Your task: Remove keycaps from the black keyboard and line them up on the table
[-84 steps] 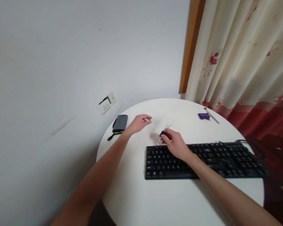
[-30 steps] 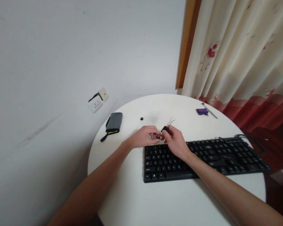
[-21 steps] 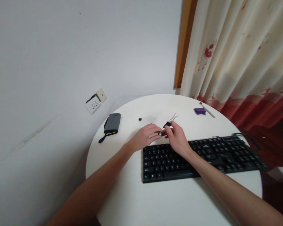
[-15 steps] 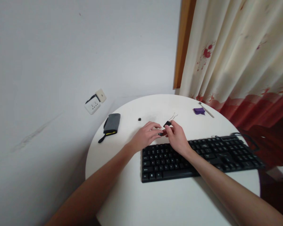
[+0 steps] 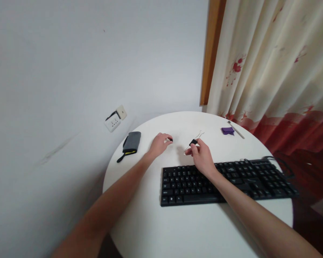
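My left hand [image 5: 159, 144] is over the white table with thumb and fingertips pinched on a small black keycap [image 5: 171, 139]. In my right hand [image 5: 202, 154] is a keycap puller with a black handle [image 5: 193, 142], gripped between thumb and fingers. Its thin wires stick out on both sides of the handle, and no keycap shows on them. Below that hand lies a black keyboard [image 5: 204, 199], partly covered by my right wrist and forearm.
On the round white table [image 5: 156, 222], a grey pouch [image 5: 132, 142] with yellow lining lies at the left. A folded purple cloth [image 5: 227, 131] and a thin brush [image 5: 236, 129] lie at the far right. The wall and curtain [image 5: 247, 71] border the table.
My left hand has moved away from the puller to the left, carrying the small black keycap. The loose keycap on the table is now hidden. My right hand still holds the puller nearly in place.
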Demonstrator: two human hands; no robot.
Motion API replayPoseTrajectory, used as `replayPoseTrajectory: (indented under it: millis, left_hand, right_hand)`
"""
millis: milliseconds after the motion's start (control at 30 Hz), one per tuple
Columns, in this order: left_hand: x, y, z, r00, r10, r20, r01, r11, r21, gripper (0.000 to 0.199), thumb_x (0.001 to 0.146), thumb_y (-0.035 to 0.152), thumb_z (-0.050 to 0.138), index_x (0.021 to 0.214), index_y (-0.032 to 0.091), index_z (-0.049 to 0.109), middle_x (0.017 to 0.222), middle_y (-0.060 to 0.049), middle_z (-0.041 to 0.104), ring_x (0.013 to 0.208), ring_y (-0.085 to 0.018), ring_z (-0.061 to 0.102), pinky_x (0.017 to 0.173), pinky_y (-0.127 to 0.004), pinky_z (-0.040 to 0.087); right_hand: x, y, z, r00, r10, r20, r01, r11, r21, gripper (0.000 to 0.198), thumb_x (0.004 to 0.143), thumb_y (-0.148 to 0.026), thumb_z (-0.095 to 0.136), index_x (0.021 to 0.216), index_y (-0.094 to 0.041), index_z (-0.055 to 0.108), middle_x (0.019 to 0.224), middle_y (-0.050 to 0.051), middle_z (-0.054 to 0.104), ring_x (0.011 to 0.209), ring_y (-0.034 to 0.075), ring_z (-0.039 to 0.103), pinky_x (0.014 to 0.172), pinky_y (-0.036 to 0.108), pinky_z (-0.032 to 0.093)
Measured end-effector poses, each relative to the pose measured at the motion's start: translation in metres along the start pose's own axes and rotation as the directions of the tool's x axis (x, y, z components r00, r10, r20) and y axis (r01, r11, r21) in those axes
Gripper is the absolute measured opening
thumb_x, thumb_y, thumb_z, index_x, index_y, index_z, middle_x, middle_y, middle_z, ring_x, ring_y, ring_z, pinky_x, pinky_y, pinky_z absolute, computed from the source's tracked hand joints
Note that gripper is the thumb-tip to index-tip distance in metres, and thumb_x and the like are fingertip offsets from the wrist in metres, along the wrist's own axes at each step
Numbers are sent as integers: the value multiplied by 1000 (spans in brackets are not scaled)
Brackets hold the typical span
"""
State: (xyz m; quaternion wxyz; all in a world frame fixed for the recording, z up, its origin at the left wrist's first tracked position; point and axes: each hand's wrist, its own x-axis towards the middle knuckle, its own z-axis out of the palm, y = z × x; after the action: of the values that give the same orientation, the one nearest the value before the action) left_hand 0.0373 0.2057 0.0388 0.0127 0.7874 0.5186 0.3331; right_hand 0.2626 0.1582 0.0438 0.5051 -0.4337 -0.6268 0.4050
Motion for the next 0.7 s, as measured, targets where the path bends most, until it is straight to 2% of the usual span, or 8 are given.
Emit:
replayPoseTrajectory:
  millis: [100,233,567,700]
  left_hand:
    - [10,-28,7,990,-74,118,56,987,150,15,86,26,68,100,22,74,102,-5,75,95,-26,57,89,-40,43]
    - [15,-43,13,983,-137,122,105,966,235,25,86,28,67,110,27,74,109,-5,74,102,-29,54,92,-44,38]
    - [19,-43,19,953,-289,86,263,936,235,27,88,30,65,115,28,71,113,-5,74,112,-29,51,97,-45,29]
    - [18,-41,23,955,-292,48,277,941,194,27,87,28,67,113,27,71,112,-6,73,112,-30,52,97,-47,30]
  right_hand:
    - [0,0,0,1000,-20,12,20,1000,2,19,94,-40,44,91,-22,50,71,4,71,68,19,70,67,30,51]
    - [2,2,0,999,-41,20,41,999,15,18,94,-38,44,92,-22,51,72,5,71,68,19,70,68,31,51]
    - [1,6,0,998,-33,47,34,999,-30,18,94,-38,45,92,-21,51,75,5,72,70,20,70,69,32,50]
    - [0,5,-1,998,-36,45,38,998,-47,17,94,-37,46,90,-21,51,75,5,72,71,20,70,69,32,50]
